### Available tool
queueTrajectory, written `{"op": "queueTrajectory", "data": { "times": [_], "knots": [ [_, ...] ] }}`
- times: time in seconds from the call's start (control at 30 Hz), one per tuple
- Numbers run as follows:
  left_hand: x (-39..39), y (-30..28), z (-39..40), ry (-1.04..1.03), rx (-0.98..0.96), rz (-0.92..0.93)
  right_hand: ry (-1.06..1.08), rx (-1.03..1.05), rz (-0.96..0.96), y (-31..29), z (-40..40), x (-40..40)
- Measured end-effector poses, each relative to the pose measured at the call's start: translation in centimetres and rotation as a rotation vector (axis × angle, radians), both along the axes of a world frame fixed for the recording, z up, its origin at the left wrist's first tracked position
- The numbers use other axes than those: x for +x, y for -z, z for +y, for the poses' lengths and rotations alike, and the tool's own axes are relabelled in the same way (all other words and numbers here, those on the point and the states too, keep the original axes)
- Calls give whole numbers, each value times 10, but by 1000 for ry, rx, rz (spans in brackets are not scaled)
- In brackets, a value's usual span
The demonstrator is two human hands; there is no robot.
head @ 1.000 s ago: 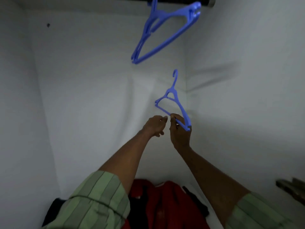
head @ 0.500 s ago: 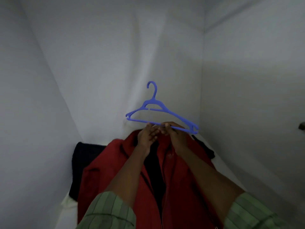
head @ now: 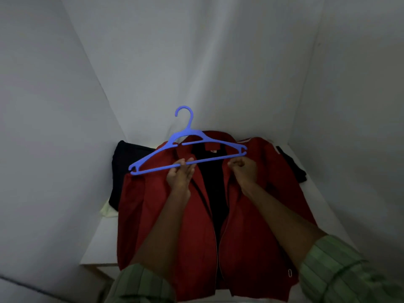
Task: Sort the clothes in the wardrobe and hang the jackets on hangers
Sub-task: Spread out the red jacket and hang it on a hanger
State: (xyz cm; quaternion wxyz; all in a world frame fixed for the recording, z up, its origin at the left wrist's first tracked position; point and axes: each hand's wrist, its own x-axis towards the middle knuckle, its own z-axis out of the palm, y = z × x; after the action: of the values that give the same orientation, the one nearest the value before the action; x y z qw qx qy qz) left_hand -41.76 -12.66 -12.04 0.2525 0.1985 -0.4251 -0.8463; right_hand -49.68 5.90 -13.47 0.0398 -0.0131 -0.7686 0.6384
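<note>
While both forearms reach up from the bottom of the frame, the left hand [head: 180, 174] pinches the bottom bar of a blue hanger [head: 188, 149] near its middle, and the right hand [head: 243, 170] curls its grip round the bar's right end. Hook up, the hanger is held level at frame centre, over the collar of a red jacket [head: 170, 226] lying open on a white shelf [head: 98, 243]. Dark clothes [head: 129, 158] lie behind it. White walls close in left, right and behind.
</note>
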Motion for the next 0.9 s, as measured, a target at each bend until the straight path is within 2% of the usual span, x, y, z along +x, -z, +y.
{"op": "queueTrajectory", "data": {
  "times": [0.1,0.27,0.37,0.63,0.73,0.9],
  "knots": [
    [1,5,-5,-136,-26,-9,86,13,-47,8,0,-14],
    [3,7,-10,-324,-17,-64,-28,-26,-288,19,-7,-34],
    [-2,6,-18,-361,-41,-78,-7,-10,-309,17,-12,-47],
    [-19,10,-32,-343,-111,-80,-81,-26,-531,-1,-12,-59],
    [-19,12,-39,-337,-162,-82,-48,-51,-486,-4,-17,-59],
    [-24,16,-46,-355,-137,-79,244,-255,-179,-27,-17,-58]
  ]
}}
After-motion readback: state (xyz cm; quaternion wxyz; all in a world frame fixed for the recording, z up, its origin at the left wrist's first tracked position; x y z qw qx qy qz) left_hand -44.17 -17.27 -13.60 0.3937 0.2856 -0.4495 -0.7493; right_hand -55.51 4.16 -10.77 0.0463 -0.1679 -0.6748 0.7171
